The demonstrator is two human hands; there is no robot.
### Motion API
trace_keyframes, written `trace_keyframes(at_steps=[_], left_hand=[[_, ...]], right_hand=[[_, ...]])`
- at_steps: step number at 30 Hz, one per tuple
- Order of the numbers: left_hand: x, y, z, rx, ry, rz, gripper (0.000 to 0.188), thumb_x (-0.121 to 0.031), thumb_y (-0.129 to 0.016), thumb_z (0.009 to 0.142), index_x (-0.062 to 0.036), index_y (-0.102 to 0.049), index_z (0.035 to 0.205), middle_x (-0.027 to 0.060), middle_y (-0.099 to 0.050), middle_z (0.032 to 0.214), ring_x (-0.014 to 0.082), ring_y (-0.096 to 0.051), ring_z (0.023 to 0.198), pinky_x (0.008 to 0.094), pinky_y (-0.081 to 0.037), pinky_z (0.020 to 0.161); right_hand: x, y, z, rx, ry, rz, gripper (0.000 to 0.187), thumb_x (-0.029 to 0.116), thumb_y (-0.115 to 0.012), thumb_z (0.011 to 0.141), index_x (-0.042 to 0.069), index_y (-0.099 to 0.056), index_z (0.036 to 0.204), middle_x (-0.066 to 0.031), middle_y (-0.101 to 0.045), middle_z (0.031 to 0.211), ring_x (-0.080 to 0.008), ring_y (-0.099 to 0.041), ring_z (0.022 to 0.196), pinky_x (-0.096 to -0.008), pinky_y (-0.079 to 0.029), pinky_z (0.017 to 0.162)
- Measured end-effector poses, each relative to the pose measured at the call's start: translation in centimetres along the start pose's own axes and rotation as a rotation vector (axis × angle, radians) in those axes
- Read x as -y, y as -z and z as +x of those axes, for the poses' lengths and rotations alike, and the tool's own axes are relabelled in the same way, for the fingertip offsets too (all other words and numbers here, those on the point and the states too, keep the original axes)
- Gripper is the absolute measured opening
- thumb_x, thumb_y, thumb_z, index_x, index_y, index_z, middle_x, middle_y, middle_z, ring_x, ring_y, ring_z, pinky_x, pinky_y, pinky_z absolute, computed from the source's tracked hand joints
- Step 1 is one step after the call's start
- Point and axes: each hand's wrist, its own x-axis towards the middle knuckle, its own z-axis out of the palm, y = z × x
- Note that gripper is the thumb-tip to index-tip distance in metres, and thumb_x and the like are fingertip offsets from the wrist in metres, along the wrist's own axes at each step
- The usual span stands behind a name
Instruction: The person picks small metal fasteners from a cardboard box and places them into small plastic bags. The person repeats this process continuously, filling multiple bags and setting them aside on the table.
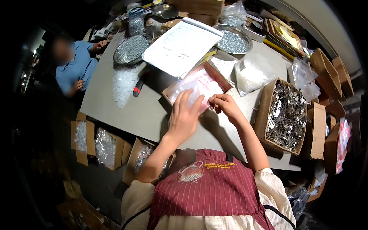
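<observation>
My left hand (184,115) lies flat with fingers spread on a stack of clear plastic bags with red print (199,82), which sits in a shallow cardboard box (220,74) on the grey table (126,111). My right hand (226,104) pinches the near edge of the top bag with thumb and fingers closed on it. A small clear bag of metal parts (191,172) rests on my striped apron, below both hands.
A cardboard box of metal brackets (285,115) stands right of my right hand. Behind are a white sheet of paper (180,46), two round metal trays of screws (131,49) (232,40), a pile of clear plastic parts (123,82) and a bag of white parts (251,74). Another person (76,65) sits at far left. Boxes of bagged parts (105,147) stand below the table edge.
</observation>
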Motion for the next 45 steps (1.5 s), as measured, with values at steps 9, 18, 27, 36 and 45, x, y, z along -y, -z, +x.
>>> trace_keyframes(at_steps=[9, 18, 27, 36, 45], left_hand=[[0.1, -1.3, -0.8, -0.044, -0.112, -0.23, 0.019, 0.006, -0.064, 0.081, -0.0016, -0.071, 0.097, 0.012, -0.069, 0.082, 0.0322, -0.067, 0.076, 0.0384, -0.054, 0.071], [-2.7, -2.4, -4.2, 0.157, -0.047, -0.308, 0.006, -0.006, -0.071, 0.085, -0.0029, -0.067, 0.086, 0.0132, -0.066, 0.081, 0.0341, -0.064, 0.073, 0.041, -0.05, 0.063], [-2.7, -4.3, -5.0, 0.135, 0.098, -0.506, 0.014, -0.001, -0.068, 0.084, -0.0051, -0.073, 0.097, 0.0113, -0.065, 0.085, 0.0313, -0.065, 0.08, 0.0384, -0.052, 0.072], [-2.9, -6.5, -6.8, 0.146, 0.09, -0.554, 0.005, -0.006, -0.07, 0.083, -0.0059, -0.073, 0.087, 0.0105, -0.062, 0.081, 0.0309, -0.061, 0.079, 0.0403, -0.05, 0.073], [-2.5, -6.1, -7.6, 0.134, 0.195, -0.445, 0.027, -0.02, -0.083, 0.074, -0.0055, -0.06, 0.077, 0.0108, -0.059, 0.078, 0.0328, -0.058, 0.077, 0.0422, -0.047, 0.069]], right_hand=[[-1.6, 4.8, -4.2, -0.369, 0.206, -0.883, 0.027, 0.029, -0.067, 0.093, 0.002, -0.07, 0.093, -0.0099, -0.069, 0.082, -0.0206, -0.066, 0.07, -0.0319, -0.053, 0.064], [-7.8, 10.1, -2.2, -0.743, -0.155, -1.893, 0.011, 0.007, -0.061, 0.083, 0.002, -0.07, 0.088, -0.0125, -0.068, 0.082, -0.0284, -0.07, 0.069, -0.0384, -0.056, 0.056], [-2.5, 9.7, -4.9, -0.567, -0.02, -1.712, 0.012, 0.007, -0.061, 0.077, 0.005, -0.073, 0.078, -0.0159, -0.071, 0.079, -0.033, -0.072, 0.074, -0.0438, -0.058, 0.065], [-6.8, 9.4, -6.2, -0.148, -0.375, -2.182, 0.015, 0.019, -0.065, 0.083, 0.012, -0.078, 0.087, -0.0066, -0.074, 0.095, -0.0236, -0.071, 0.096, -0.0372, -0.055, 0.07], [-1.6, 9.5, -10.1, -0.232, 0.035, -1.968, 0.019, 0.019, -0.063, 0.078, 0.009, -0.074, 0.09, -0.0122, -0.07, 0.093, -0.0302, -0.066, 0.092, -0.0415, -0.05, 0.08]])
